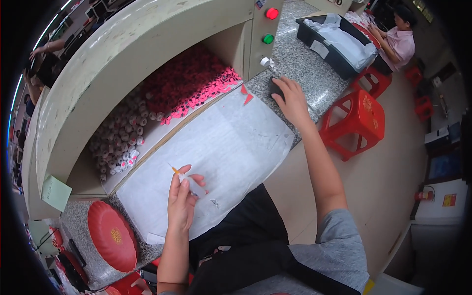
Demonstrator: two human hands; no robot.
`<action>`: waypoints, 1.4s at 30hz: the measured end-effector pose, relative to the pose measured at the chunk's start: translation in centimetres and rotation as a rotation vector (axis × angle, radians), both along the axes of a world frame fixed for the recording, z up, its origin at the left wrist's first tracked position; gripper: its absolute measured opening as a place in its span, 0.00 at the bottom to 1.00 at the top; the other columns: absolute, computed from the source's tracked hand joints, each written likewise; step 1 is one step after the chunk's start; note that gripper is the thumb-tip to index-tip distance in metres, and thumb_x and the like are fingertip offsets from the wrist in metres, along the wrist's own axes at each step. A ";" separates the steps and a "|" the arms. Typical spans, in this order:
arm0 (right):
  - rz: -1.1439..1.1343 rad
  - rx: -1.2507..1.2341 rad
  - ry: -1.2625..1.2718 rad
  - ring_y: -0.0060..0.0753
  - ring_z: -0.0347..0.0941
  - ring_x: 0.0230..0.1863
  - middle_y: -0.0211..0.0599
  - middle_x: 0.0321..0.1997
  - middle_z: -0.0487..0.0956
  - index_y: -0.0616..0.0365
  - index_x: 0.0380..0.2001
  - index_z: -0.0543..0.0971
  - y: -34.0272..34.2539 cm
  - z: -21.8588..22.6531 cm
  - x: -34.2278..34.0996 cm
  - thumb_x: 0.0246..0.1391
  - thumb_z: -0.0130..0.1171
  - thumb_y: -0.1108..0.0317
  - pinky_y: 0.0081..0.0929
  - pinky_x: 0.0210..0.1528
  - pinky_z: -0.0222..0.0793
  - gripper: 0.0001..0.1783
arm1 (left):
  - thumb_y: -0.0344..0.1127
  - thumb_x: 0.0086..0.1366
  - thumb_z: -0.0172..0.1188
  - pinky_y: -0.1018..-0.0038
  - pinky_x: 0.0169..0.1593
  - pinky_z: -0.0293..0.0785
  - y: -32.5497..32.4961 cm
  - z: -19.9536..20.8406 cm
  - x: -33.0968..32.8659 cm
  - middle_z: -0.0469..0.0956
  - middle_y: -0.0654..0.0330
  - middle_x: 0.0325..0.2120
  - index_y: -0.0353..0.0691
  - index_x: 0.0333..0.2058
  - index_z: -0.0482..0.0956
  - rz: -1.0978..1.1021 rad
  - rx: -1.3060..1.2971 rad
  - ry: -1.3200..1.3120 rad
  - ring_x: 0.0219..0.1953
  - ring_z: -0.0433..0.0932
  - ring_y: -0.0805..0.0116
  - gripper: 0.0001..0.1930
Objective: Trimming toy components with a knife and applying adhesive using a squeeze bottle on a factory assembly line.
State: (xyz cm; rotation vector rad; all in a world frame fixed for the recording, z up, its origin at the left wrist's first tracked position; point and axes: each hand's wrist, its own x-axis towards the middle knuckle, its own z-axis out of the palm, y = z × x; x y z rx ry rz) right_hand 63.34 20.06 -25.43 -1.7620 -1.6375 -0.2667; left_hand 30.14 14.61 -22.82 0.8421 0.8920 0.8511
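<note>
My left hand (182,200) is closed round a small translucent squeeze bottle (193,187) with an orange collar and a thin needle tip, held tilted above the white sheet (211,147). At the far right of the sheet, the thumb and forefinger of my right hand (292,102) are around a small black object (275,87) on the counter; its kind is partly hidden. Just beyond those fingers lies a small item with a white round cap (265,62). Two or three red triangular pieces (247,98) lie on the sheet near my right hand.
Under the arched beige machine housing (128,37) lie heaped pink pieces (196,93) and small white rolls (123,132). A red scalloped dish (112,236) is at left. Farther right stand a black bin (319,49), red stools (359,118) and a seated person (398,42).
</note>
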 end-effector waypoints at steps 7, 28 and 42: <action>-0.086 -0.054 -0.060 0.41 0.62 0.47 0.42 0.40 0.69 0.57 0.38 0.70 -0.4 -1.2 1.6 0.39 0.54 0.73 0.31 0.49 0.57 0.17 | 0.39 0.60 0.45 0.70 0.37 0.71 -1.2 0.1 0.5 0.69 0.55 0.33 0.39 0.48 0.58 0.067 0.027 0.043 0.34 0.70 0.69 0.19; 1.076 -0.856 0.301 0.43 0.63 0.47 0.44 0.46 0.67 0.62 0.39 0.67 -22.7 -5.5 -22.7 0.38 0.52 0.76 0.31 0.47 0.60 0.19 | 0.24 0.46 0.57 0.73 0.34 0.68 -12.6 -4.0 -8.7 0.72 0.59 0.26 0.38 0.31 0.73 -0.181 0.867 0.849 0.29 0.71 0.60 0.10; 1.245 -1.339 -0.071 0.47 0.67 0.39 0.53 0.33 0.71 0.66 0.33 0.69 -17.1 -11.7 -34.1 0.44 0.45 0.68 0.35 0.41 0.61 0.13 | 0.33 0.43 0.53 0.73 0.21 0.68 -14.7 -8.3 -8.1 0.66 0.62 0.15 0.40 0.18 0.69 0.016 0.949 1.037 0.17 0.71 0.65 0.04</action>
